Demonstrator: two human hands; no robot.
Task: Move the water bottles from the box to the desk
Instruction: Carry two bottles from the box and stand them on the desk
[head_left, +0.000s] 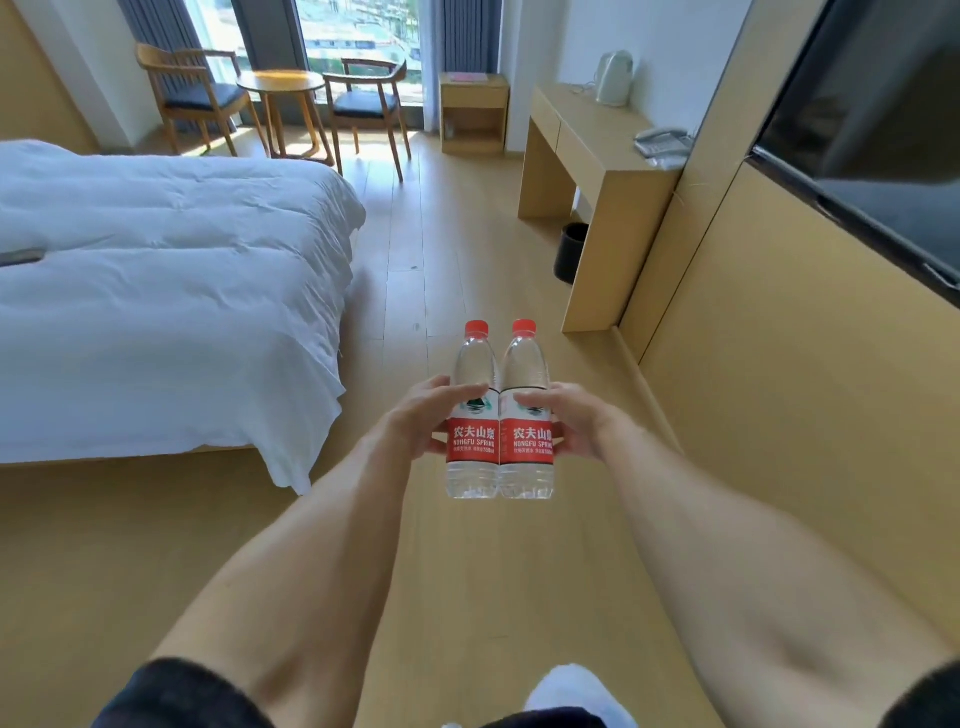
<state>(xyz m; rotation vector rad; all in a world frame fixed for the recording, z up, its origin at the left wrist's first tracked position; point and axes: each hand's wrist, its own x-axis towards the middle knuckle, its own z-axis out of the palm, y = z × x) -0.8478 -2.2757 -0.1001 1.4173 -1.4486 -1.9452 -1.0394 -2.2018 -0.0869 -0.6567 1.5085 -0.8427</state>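
1. The person is holding two clear plastic water bottles with red caps and red-and-white labels upright in mid-air over the light wooden floor, their sides touching.
2. The left hand is curling round the left bottle, thumb lying across the label's upper edge; the right hand is curling round the right bottle in the same way.
3. Both bare forearms are reaching forward from black short sleeves.
4. A strip of open floor is running ahead between the white-covered bed on the left and the wood-panelled wall on the right.
5. The light wooden bench is standing against that wall well ahead of the bottles, carrying a white kettle at its far end and a white telephone at its near edge.
6. A black waste bin is sitting under the bench.
7. Two wooden chairs and a round table are standing by the window beyond the bed.
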